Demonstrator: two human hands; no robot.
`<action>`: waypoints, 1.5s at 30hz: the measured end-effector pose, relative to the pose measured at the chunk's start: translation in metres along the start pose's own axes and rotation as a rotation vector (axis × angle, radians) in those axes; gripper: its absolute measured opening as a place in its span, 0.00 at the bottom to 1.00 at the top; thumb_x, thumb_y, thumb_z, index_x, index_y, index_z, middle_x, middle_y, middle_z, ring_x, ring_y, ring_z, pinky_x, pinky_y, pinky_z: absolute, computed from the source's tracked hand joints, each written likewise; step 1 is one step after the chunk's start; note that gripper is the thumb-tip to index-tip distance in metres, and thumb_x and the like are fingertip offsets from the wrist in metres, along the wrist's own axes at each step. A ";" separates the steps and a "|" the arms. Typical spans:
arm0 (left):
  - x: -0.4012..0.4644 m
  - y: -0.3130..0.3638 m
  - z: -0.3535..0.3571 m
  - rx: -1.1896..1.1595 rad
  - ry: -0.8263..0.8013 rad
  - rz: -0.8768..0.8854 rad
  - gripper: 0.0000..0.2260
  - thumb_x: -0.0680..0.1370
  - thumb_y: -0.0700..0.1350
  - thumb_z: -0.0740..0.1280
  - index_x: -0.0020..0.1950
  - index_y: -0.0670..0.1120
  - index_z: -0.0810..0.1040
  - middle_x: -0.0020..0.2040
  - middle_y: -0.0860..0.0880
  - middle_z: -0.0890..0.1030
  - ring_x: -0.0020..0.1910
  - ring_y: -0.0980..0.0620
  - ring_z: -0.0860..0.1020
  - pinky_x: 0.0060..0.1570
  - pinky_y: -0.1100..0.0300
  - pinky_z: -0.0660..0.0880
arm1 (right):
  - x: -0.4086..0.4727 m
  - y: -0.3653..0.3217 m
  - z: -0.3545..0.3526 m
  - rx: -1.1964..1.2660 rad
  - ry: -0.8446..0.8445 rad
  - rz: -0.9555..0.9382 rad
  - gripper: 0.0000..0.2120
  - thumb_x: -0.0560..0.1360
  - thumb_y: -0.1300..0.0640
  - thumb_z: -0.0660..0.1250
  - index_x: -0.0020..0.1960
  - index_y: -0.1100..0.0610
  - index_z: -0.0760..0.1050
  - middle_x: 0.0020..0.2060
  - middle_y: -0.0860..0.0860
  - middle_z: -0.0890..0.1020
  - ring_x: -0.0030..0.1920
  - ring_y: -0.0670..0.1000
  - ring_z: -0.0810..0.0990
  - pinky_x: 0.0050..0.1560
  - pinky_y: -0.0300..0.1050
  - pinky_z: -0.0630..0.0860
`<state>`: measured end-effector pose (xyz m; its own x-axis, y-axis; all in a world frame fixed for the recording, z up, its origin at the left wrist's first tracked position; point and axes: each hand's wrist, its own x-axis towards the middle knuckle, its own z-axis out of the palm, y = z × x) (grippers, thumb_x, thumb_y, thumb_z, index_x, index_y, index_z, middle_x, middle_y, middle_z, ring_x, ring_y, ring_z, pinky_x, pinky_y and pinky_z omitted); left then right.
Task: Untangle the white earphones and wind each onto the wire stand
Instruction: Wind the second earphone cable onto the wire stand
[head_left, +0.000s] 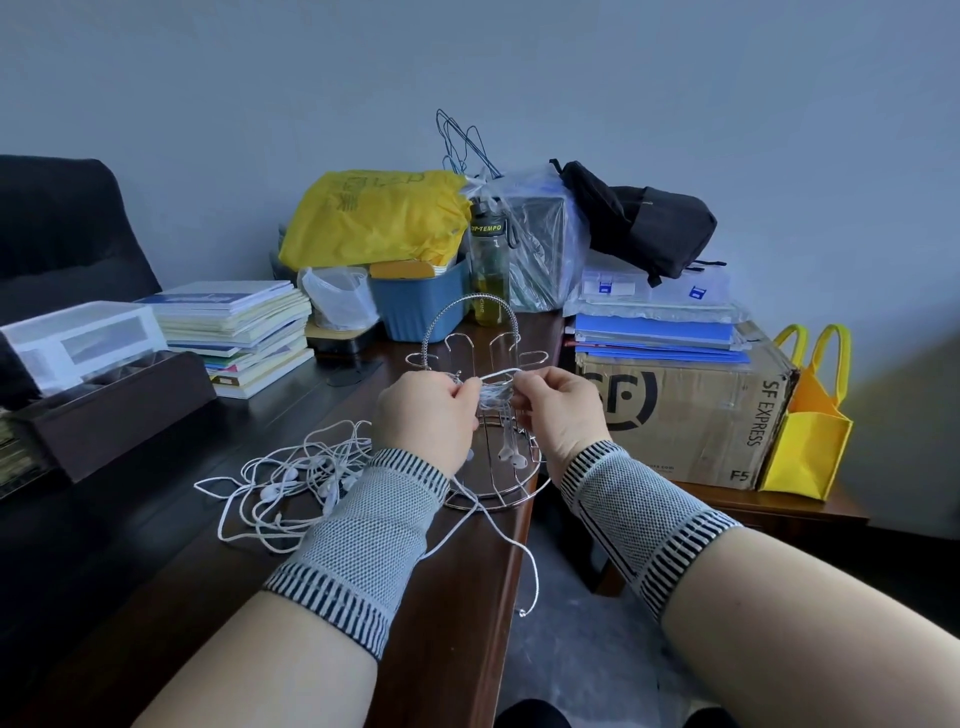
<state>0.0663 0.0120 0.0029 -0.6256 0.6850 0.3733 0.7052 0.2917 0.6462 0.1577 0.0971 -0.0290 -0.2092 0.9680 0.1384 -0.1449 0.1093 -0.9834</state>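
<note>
The chrome wire stand (483, 332) stands near the right edge of the dark wooden desk (156, 545), its arched handle at the top. My left hand (428, 413) and my right hand (558, 408) meet in front of it, both pinching a white earphone cable (491, 392) bunched around one of the stand's arms. Two earbuds (511, 454) hang inside the stand between my wrists. The cable's loose end (522, 613) dangles over the desk edge. A tangle of white earphones (291, 480) lies on the desk to the left of my left wrist.
Behind the stand are a blue tub (415, 306), a yellow bag (374, 218) and a drink bottle (488, 260). A stack of books (244, 332) and a dark tray (109, 410) sit at the left. A cardboard box (685, 415) stands right of the desk.
</note>
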 end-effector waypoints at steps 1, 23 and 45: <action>0.000 0.000 0.000 0.040 -0.007 0.007 0.21 0.80 0.51 0.60 0.31 0.47 0.81 0.28 0.52 0.81 0.19 0.60 0.75 0.19 0.69 0.68 | 0.001 -0.002 0.001 -0.009 0.011 0.014 0.11 0.72 0.58 0.69 0.31 0.55 0.77 0.28 0.50 0.79 0.34 0.52 0.75 0.41 0.50 0.74; 0.003 -0.014 0.015 -0.022 -0.074 -0.015 0.20 0.79 0.48 0.59 0.36 0.37 0.80 0.35 0.42 0.82 0.38 0.43 0.80 0.42 0.51 0.78 | -0.002 -0.003 0.006 -0.105 -0.042 -0.121 0.12 0.71 0.69 0.66 0.38 0.52 0.78 0.38 0.52 0.82 0.44 0.57 0.83 0.52 0.55 0.81; -0.001 -0.015 0.009 -0.537 -0.106 -0.238 0.12 0.77 0.42 0.62 0.34 0.42 0.78 0.32 0.46 0.83 0.30 0.50 0.79 0.34 0.56 0.76 | -0.004 -0.009 0.010 -0.098 -0.048 0.071 0.08 0.70 0.56 0.66 0.34 0.58 0.76 0.28 0.51 0.77 0.34 0.53 0.75 0.38 0.47 0.72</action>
<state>0.0590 0.0135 -0.0134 -0.6893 0.7133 0.1266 0.2653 0.0859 0.9603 0.1501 0.0904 -0.0199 -0.2616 0.9626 0.0707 -0.0334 0.0642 -0.9974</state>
